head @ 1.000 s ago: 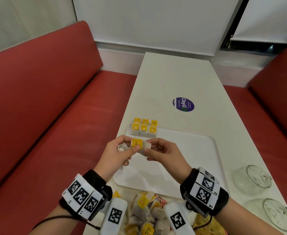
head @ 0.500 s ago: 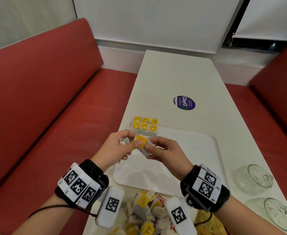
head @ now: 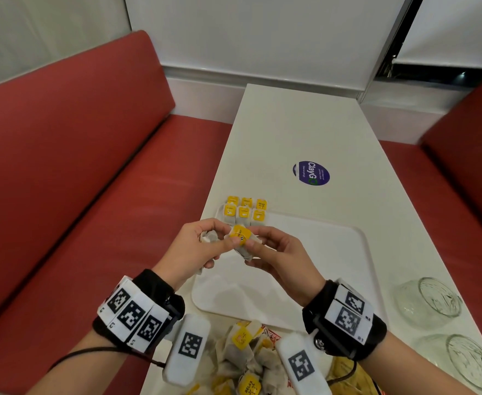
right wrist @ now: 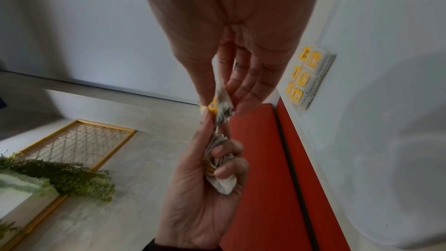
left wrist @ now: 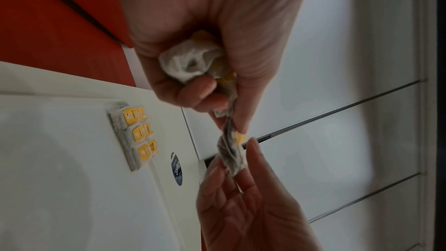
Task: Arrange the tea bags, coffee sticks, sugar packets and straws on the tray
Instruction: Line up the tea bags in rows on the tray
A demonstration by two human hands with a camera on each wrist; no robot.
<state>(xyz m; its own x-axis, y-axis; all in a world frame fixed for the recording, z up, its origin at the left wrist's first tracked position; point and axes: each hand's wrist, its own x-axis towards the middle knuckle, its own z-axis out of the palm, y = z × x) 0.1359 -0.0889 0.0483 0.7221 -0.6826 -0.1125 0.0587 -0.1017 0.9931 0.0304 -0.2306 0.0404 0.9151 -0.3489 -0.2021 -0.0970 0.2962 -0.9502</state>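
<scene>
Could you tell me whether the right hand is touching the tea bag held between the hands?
Touching: the head view shows the right hand pinching the tea bag.

- A café or fast-food booth is showing here: red padded benches (head: 71, 155) are flanking a narrow white table (head: 285, 132).
- A round "ClayGo" clean-up sticker (head: 311, 172) is sitting on the tabletop, and a serving tray (head: 319, 252) is lying nearby.

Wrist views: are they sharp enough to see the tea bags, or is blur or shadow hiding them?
Left wrist view: soft and dim, the tea bag between the hands slightly smeared. Right wrist view: fingers in shadow, tag still readable as yellow. Head view: sharpest, evenly lit, edges bent by the wide lens.
</scene>
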